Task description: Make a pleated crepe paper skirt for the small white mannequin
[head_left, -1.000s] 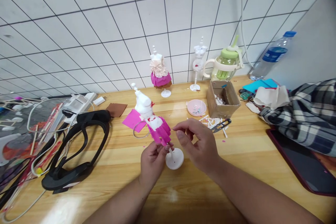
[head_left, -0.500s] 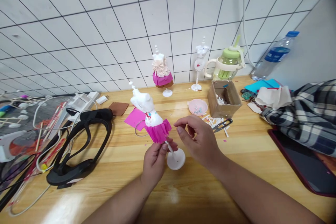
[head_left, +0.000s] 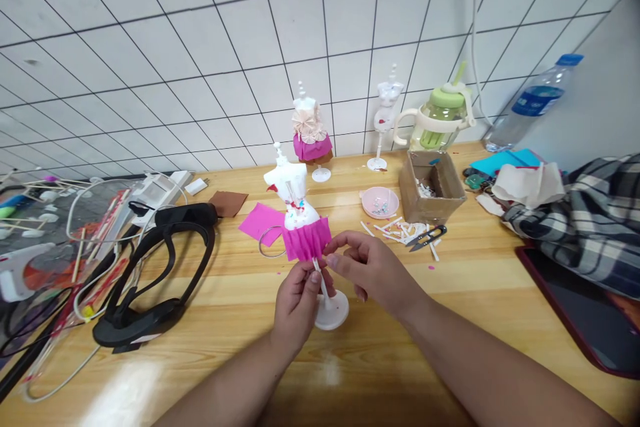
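A small white dress form (head_left: 295,187) leans slightly left over the table, its round white base (head_left: 332,311) near the front. A pleated magenta paper skirt (head_left: 306,240) hangs round its hips. Below the skirt, my left hand (head_left: 299,297) has its thumb and fingers closed round the thin stand pole. My right hand (head_left: 375,271) is at the skirt's lower right edge, index finger and thumb near each other; whether they pinch the paper is too small to tell. Red and blue specks mark the form's waist.
Behind stand a dressed form (head_left: 311,127) and a bare form (head_left: 388,113). To the right are a pink dish (head_left: 380,203), cardboard box (head_left: 433,190), snips (head_left: 427,238) and phone (head_left: 575,307). Magenta paper (head_left: 260,221) and a black headset (head_left: 165,280) lie left.
The held form has turned to show more of its front or back and stands more upright. My right hand has come closer to the skirt's edge. The camera view has shifted slightly.
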Demonstrator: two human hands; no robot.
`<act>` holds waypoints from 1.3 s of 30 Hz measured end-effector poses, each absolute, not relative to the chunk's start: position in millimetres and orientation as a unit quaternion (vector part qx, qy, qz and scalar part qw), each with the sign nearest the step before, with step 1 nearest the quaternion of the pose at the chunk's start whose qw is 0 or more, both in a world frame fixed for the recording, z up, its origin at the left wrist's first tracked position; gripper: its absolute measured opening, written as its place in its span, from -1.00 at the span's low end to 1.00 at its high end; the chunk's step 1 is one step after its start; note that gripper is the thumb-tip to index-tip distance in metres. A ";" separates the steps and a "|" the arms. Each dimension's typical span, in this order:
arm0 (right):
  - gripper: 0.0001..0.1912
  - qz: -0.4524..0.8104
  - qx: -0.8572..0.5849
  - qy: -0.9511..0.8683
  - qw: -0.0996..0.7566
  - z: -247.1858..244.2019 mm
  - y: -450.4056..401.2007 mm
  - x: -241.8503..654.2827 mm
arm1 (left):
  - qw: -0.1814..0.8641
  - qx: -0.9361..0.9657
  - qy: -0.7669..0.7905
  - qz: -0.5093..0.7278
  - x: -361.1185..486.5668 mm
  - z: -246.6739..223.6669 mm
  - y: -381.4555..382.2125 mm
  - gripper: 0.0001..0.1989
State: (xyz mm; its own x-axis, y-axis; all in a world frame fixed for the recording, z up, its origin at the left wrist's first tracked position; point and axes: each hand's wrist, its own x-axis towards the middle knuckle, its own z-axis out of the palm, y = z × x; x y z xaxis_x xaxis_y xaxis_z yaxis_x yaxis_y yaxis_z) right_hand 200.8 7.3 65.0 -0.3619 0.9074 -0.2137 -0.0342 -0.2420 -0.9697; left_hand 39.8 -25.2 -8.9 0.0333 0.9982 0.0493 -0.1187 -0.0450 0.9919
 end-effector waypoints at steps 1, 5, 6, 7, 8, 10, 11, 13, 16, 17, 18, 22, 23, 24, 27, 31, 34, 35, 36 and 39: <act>-0.65 0.699 -0.424 -0.453 0.357 63.5 8.4 199.9 | 0.524 0.497 0.447 0.528 40.3 -7.0 -24.9 -0.75; -0.59 0.777 -0.393 -0.329 0.364 59.5 10.9 197.3 | 0.533 0.502 0.431 0.528 42.6 -2.1 -25.8 -0.75; -0.60 0.784 -0.389 -0.316 0.365 58.8 11.0 196.9 | 0.537 0.500 0.429 0.527 42.9 -1.8 -26.4 -0.74; -0.61 0.790 -0.385 -0.308 0.363 58.2 11.1 196.5 | 0.542 0.496 0.428 0.525 43.0 -1.8 -27.0 -0.74; -0.61 0.795 -0.383 -0.302 0.360 57.5 11.1 196.1 | 0.548 0.491 0.428 0.525 43.0 -2.1 -27.5 -0.73; -0.60 0.803 -0.380 -0.289 0.357 55.6 11.1 195.2 | 0.558 0.481 0.428 0.524 42.8 -2.8 -28.0 -0.73; -0.59 0.810 -0.375 -0.279 0.354 54.4 11.1 194.8 | 0.561 0.479 0.427 0.524 42.6 -3.1 -28.0 -0.73; -0.60 0.830 -0.353 -0.257 0.348 51.8 11.1 194.4 | 0.563 0.478 0.425 0.523 42.3 -3.4 -27.4 -0.74; -0.63 0.858 -0.312 -0.228 0.338 48.9 11.8 195.1 | 0.564 0.481 0.430 0.516 42.3 -2.7 -26.5 -0.75; -0.64 0.862 -0.305 -0.219 0.340 48.4 12.4 195.8 | 0.563 0.481 0.433 0.514 42.4 -2.3 -26.4 -0.74; -0.64 0.865 -0.303 -0.208 0.342 47.9 13.4 196.6 | 0.562 0.482 0.434 0.514 42.4 -2.0 -26.4 -0.74; -0.62 0.874 -0.309 -0.148 0.344 46.1 19.5 199.7 | 0.566 0.479 0.432 0.513 42.3 -2.0 -27.7 -0.73; -0.61 0.878 -0.310 -0.131 0.342 45.5 21.0 200.0 | 0.568 0.480 0.430 0.512 42.2 -2.3 -27.9 -0.74; -0.63 0.881 -0.308 -0.118 0.339 44.8 22.2 200.1 | 0.570 0.480 0.429 0.511 42.2 -2.6 -27.9 -0.74; -0.75 0.898 -0.289 -0.100 0.318 43.0 23.4 198.9 | 0.567 0.475 0.431 0.517 42.1 -2.9 -25.8 -0.74; -0.82 0.912 -0.281 -0.111 0.279 41.3 20.6 196.6 | 0.541 0.462 0.452 0.538 40.8 -2.3 -20.5 -0.73; -0.75 0.896 -0.300 -0.128 0.301 40.6 16.4 194.5 | 0.527 0.457 0.471 0.540 39.8 -2.7 -17.7 -0.71; -0.71 0.889 -0.303 -0.143 0.311 40.6 14.6 193.3 | 0.525 0.456 0.475 0.539 39.7 -3.1 -17.2 -0.71; -0.68 0.882 -0.304 -0.165 0.320 40.8 12.6 191.8 | 0.524 0.454 0.476 0.541 39.9 -3.6 -16.8 -0.71; -0.66 0.854 -0.315 -0.250 0.330 43.2 8.5 187.0 | 0.519 0.441 0.472 0.560 41.2 -4.9 -16.5 -0.70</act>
